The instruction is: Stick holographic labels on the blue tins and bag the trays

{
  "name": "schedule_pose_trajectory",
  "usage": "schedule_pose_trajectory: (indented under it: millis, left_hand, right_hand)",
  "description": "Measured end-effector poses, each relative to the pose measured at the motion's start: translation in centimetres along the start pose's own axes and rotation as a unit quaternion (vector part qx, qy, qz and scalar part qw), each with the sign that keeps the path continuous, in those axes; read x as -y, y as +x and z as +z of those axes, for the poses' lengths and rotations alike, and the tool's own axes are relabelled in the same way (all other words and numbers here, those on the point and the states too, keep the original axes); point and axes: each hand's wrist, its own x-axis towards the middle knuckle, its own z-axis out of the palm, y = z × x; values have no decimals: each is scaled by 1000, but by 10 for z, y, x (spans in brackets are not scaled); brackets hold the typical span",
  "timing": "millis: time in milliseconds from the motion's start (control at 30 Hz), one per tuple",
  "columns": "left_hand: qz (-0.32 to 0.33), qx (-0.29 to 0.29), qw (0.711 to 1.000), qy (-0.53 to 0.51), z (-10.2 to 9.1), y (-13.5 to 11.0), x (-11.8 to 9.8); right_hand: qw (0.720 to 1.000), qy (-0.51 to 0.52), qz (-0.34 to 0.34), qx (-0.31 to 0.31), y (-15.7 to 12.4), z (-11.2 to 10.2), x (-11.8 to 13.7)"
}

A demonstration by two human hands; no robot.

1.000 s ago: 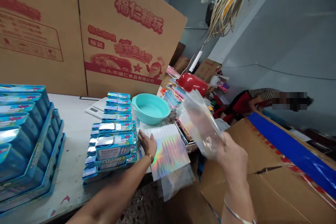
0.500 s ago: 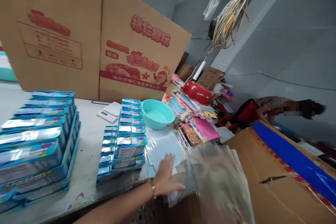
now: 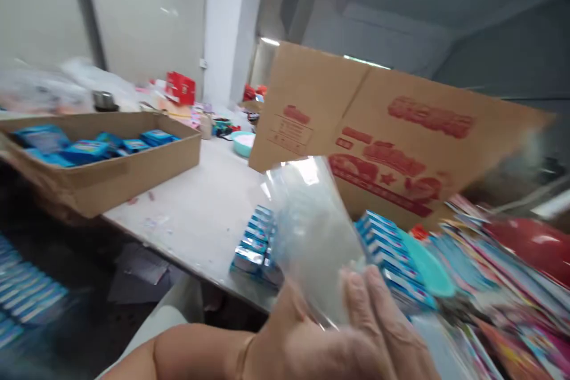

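Clear plastic bag (image 3: 318, 237): tilted, raised before blue boxes (image 3: 392, 255); now at both hands, the left having quit the sheets, so handling appears two-handed. Left hand (image 3: 285, 335): pinching lower edge. Right hand (image 3: 392, 332): fingers against it; cannot tell whether pinching.

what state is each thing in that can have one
clear bag: held tilted; open or sealed unclear
left hand: holding the bag
right hand: fingers at the bag
carton: top open, blue packs inside
printed cardboard: standing upright
red basin: which way up unclear
blue boxes: in rows
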Motion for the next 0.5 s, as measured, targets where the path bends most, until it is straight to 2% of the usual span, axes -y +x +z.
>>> schedule_pose_trajectory:
  millis: [67,100,133,200,267,333,367,400,467,500]
  left_hand:
    - [89,-118,989,-26,-27,-25,-38]
    - [133,-181,974,-41,-44,-35,-57]
    - [167,-241,954,-58,-65,-45,-75]
    - [177,-322,928,-63,-121,-59,-113]
    - [97,-334,937,-26,-194,-66,-150]
    - [-20,-315,945,82,-277,-66,-179]
    - [-82,-321,929,165,-319,-64,-189]
    - [-150,-335,895,252,-358,-61,-196]
    - [-218,-359,852,312,-424,-55,-202]
    - [-245,-367,830,341,-450,-51,-202]
  right_hand:
    - [1000,13,-20,-12,37,36,59]
    - [999,27,-24,-10,51,52,88]
    - [998,54,-32,-1,63,69,116]
    - [990,125,-45,34,75,101,163]
    - [975,202,-56,81,72,134,196]
    - [957,260,-52,120,55,168,217]
    - [950,279,-42,135,41,185,223]
    - [944,292,-27,154,25,201,228]
    - [932,310,11,186,-15,228,233]
    - [922,327,35,203,-36,239,233]
